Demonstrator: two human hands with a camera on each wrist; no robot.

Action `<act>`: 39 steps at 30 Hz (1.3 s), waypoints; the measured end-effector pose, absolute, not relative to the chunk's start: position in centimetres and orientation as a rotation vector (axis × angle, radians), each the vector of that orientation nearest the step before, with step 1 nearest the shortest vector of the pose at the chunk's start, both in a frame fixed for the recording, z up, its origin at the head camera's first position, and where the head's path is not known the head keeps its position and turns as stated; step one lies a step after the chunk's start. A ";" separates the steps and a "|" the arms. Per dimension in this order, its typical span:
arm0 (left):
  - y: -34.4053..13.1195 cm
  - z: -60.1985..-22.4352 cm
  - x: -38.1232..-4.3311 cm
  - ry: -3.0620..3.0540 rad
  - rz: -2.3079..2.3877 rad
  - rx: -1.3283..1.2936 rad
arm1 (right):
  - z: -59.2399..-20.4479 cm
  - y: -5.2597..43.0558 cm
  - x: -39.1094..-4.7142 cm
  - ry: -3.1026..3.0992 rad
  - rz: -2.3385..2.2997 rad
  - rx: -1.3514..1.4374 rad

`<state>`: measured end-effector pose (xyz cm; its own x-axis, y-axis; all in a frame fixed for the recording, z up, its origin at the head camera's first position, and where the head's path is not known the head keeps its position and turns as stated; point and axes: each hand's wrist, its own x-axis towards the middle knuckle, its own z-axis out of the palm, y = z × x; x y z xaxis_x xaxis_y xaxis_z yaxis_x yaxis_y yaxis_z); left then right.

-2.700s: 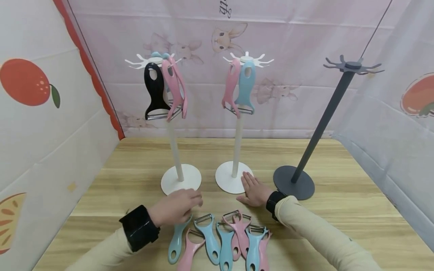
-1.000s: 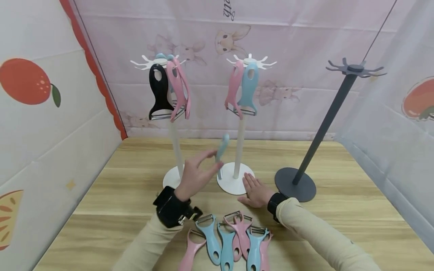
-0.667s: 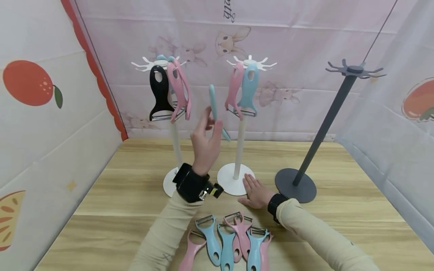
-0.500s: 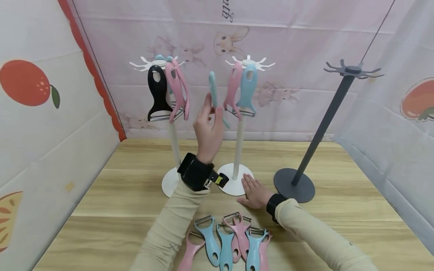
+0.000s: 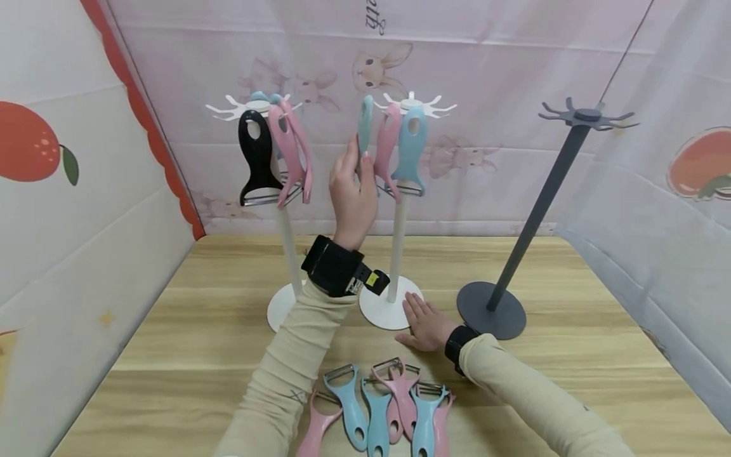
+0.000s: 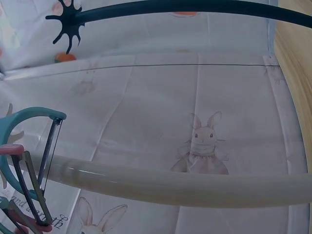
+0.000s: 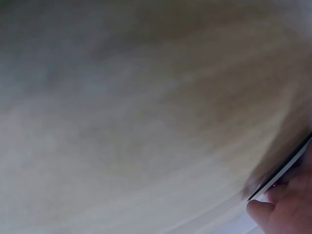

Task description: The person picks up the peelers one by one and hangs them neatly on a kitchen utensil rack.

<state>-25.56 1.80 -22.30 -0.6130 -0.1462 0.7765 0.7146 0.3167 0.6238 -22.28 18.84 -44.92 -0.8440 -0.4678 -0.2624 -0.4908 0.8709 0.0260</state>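
Observation:
My left hand (image 5: 353,197) pinches a light blue peeler (image 5: 365,120) upright, handle end up, at the left hooks of the middle white stand (image 5: 399,247). Whether a hook passes through its hole I cannot tell. Right beside it, a pink peeler (image 5: 388,139) and another blue peeler (image 5: 410,149) hang from that stand. In the left wrist view, peeler heads (image 6: 29,113) show at the left edge near the pale post (image 6: 185,189). My right hand (image 5: 427,325) lies with straight fingers on the stand's round base (image 5: 379,311); the right wrist view shows part of this hand (image 7: 287,209).
On the left, a white stand (image 5: 289,247) bears a black peeler (image 5: 258,152), pink peelers (image 5: 290,146) and blue ones behind. A dark grey stand (image 5: 537,219) with bare hooks leans right. Several pink and blue peelers (image 5: 349,406) lie at the table's front.
My left hand has picked up a blue peeler from the table's left front, raised it and brought it to the middle stand's hooks. The right hand stays on the base.

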 end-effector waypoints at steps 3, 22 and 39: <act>1.9 -22.0 -25.8 -1.846 -1.392 -0.474 | -44.8 18.7 -22.2 2.787 0.139 -0.725; 0.4 -26.7 -24.9 -2.011 -1.479 -0.546 | -45.3 19.0 -22.5 2.803 0.130 -0.746; -3.9 -39.3 -25.6 -2.689 -0.724 -1.143 | -40.6 19.1 -21.7 2.756 -0.090 -0.795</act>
